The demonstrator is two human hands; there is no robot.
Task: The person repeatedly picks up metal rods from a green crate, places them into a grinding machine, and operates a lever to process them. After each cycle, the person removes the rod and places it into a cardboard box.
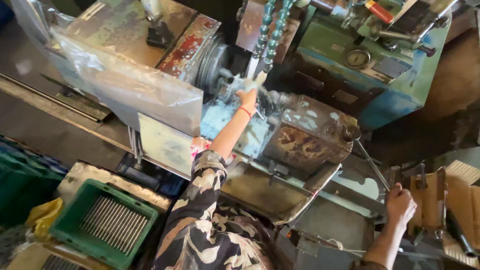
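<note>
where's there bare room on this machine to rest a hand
Bare patches: the pale apron below the plastic sheet, and the sloped tray beside it. Crowded: at the chuck around the left hand, and the levers by the right hand.

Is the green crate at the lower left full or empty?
Not empty. The green crate holds one flat layer of thin metal rods lying side by side; its walls rise above them, so it is far from full.

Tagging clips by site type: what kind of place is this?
Most likely a small metalworking shop. The left hand reaches into a worn lathe-like machine under segmented coolant hoses. The right hand grips a lever, and a green crate holds metal rods.
</note>
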